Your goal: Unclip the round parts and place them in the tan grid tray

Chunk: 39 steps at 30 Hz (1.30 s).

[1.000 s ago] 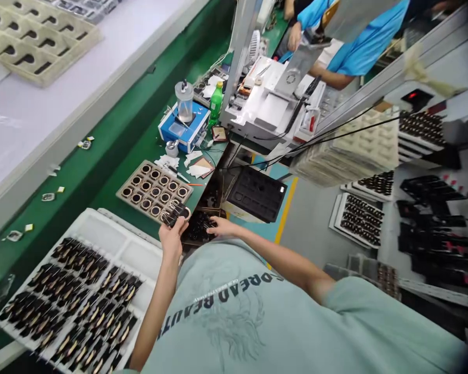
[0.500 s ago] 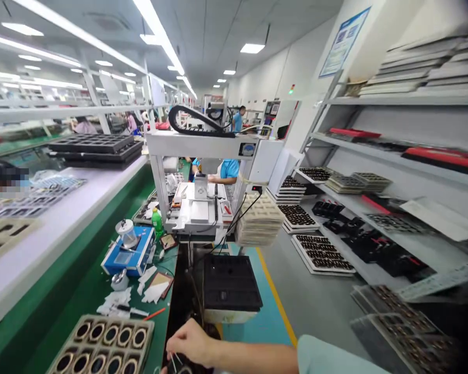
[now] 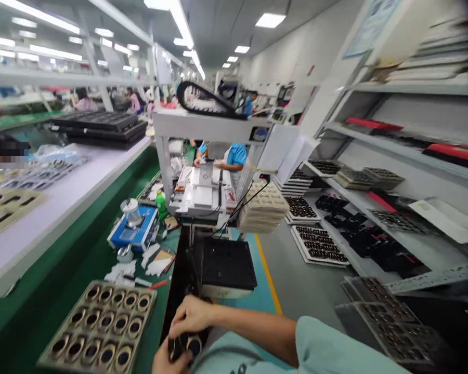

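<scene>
My right hand (image 3: pixel 193 315) is closed in a pinch low in the middle of the head view. Below its fingertips shows a thin pale sliver, which looks like tweezers (image 3: pixel 174 345). Close beneath, my left hand (image 3: pixel 170 361) is closed around a small dark part (image 3: pixel 176 349), mostly hidden by the fingers. A round dark piece with a pale ring (image 3: pixel 194 345) sits right beside the left fingertips. Left of the hands, a beige tray (image 3: pixel 142 332) on the green bench holds rows of round dark parts with gold-coloured rims, like watch cases.
Beyond the tray are white tissues (image 3: pixel 120 271), an orange stick (image 3: pixel 157 284), a blue box device (image 3: pixel 134 228) and a green bottle (image 3: pixel 161 203). A black tray (image 3: pixel 229 265) stands ahead. Shelves (image 3: pixel 378 143) line the right. A co-worker in blue (image 3: pixel 236 156) sits behind the white machine (image 3: pixel 210 124).
The view has tipped downward, so more of the beige tray, my left hand and the round ringed piece show. My right hand stays in its pinch, close to the left.
</scene>
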Motion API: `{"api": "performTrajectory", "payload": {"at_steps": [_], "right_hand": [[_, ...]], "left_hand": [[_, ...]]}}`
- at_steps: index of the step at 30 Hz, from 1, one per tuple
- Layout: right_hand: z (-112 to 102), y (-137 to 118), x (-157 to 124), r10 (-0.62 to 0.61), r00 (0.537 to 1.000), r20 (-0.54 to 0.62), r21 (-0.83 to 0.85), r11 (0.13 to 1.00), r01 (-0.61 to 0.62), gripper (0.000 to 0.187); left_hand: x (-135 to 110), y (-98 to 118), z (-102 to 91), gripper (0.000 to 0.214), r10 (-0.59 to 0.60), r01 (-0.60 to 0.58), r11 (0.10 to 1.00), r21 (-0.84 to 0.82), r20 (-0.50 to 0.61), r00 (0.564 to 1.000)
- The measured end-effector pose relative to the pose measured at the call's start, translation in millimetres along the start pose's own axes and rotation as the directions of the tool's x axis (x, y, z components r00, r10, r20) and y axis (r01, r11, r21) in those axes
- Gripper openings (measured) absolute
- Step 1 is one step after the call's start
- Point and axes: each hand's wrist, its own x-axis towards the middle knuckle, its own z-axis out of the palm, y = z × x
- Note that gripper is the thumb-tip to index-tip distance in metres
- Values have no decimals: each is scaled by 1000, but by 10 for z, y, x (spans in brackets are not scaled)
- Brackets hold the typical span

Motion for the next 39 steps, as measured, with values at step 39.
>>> {"api": "performTrajectory", "payload": {"at_steps": [39], "right_hand": [[-1266,555,633,230,945,-233,695,719,-3,50]], "left_hand": [[1764,482,491,21,-382,312,877,-366,-137,914]]}}
